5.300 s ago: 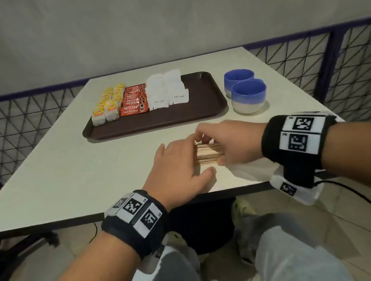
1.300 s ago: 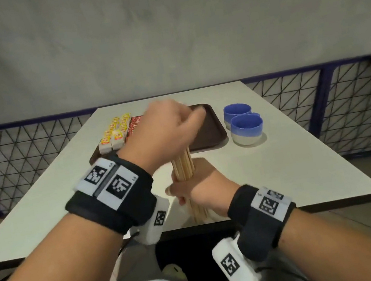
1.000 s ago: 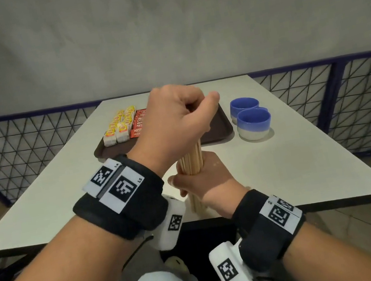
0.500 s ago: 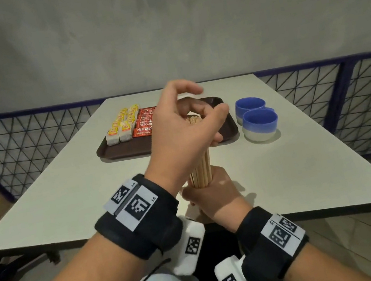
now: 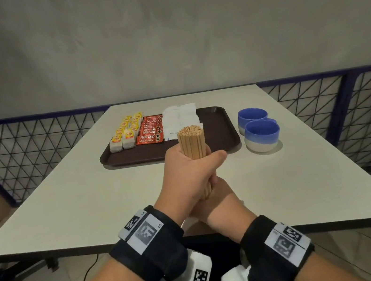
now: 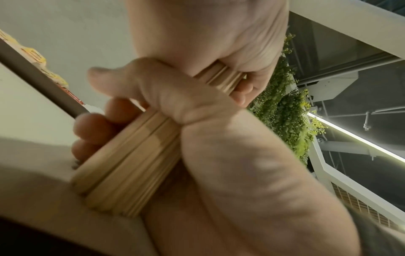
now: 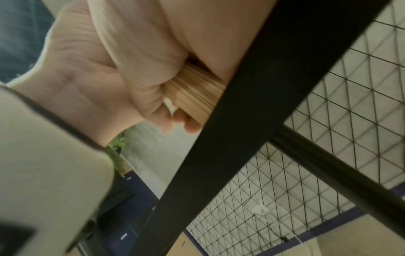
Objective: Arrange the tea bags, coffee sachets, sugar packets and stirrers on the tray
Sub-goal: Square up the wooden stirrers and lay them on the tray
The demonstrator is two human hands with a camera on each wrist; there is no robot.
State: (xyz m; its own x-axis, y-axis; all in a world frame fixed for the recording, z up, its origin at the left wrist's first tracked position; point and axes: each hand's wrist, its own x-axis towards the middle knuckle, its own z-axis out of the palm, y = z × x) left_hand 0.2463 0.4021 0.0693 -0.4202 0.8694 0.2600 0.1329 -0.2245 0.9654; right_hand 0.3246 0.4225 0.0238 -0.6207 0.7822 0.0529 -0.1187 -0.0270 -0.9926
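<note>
A thick bundle of wooden stirrers [image 5: 191, 142] stands upright near the table's front edge. My left hand [image 5: 193, 171] grips its upper half, with the thumb across the front. My right hand [image 5: 218, 200] holds the lower half just beneath. In the left wrist view the stirrers' [image 6: 131, 155] bottom end rests on the tabletop, and the right wrist view shows the stirrers [image 7: 192, 91] inside a curled palm. On the brown tray [image 5: 219, 139] beyond lie rows of yellow tea bags [image 5: 126, 133], red coffee sachets [image 5: 152, 131] and white sugar packets [image 5: 180, 117]. The tray's right part is bare.
Two blue-and-white bowls [image 5: 262, 134] stand on the table to the right of the tray. A dark mesh railing [image 5: 361, 114] runs behind and beside the table [image 5: 79, 203]. The table's black front edge [image 7: 241, 121] crosses the right wrist view.
My left hand, cupped over the top of the bundle half a second ago, has dropped and wrapped round it, so the stirrer tops now show. The right hand keeps its grip below.
</note>
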